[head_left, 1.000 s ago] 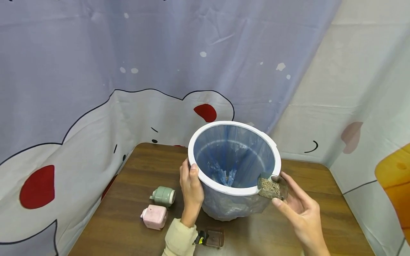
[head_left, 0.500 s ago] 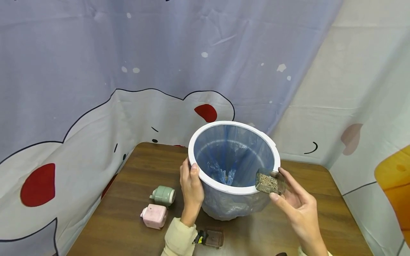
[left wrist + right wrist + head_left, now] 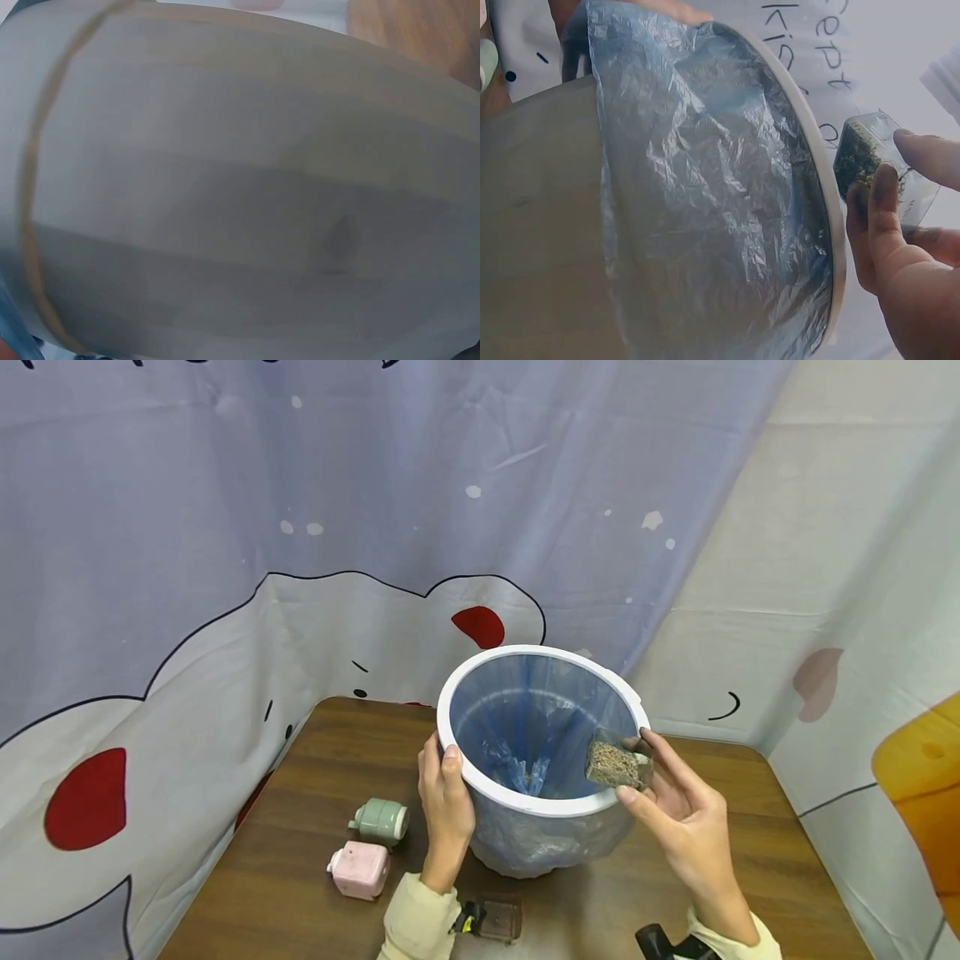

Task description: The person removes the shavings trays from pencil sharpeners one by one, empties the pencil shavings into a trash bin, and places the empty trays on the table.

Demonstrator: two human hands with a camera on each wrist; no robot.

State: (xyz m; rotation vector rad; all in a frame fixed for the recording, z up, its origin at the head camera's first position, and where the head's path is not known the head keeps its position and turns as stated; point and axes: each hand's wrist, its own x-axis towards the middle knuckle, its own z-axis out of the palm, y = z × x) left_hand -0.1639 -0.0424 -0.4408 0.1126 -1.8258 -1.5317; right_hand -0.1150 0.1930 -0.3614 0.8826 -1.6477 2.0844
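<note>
A bin with a white rim [image 3: 557, 806] stands tilted, lined with a blue plastic bag [image 3: 517, 693]. My left hand [image 3: 447, 802] grips its left side, thumb by the rim. Between the thumb and fingers of my right hand [image 3: 686, 831], I hold a small clear box [image 3: 613, 764] partly filled with brownish grains. This box is at the bin's right front rim, tipped toward the opening. In the right wrist view the box [image 3: 859, 157] is just beyond the rim edge. The bin's grey wall [image 3: 240, 195] takes up most of the left wrist view.
A green jar [image 3: 381, 820] and a pink jar [image 3: 360, 869] lie on the wooden table [image 3: 300, 827] left of the bin. Beside my left wrist lies a brown see-through container [image 3: 501, 917]. A patterned curtain [image 3: 375, 485] surrounds the back and sides.
My right hand has moved left and up with the clear box, bringing it from outside the front right rim to over the opening. My left hand still grips the bin.
</note>
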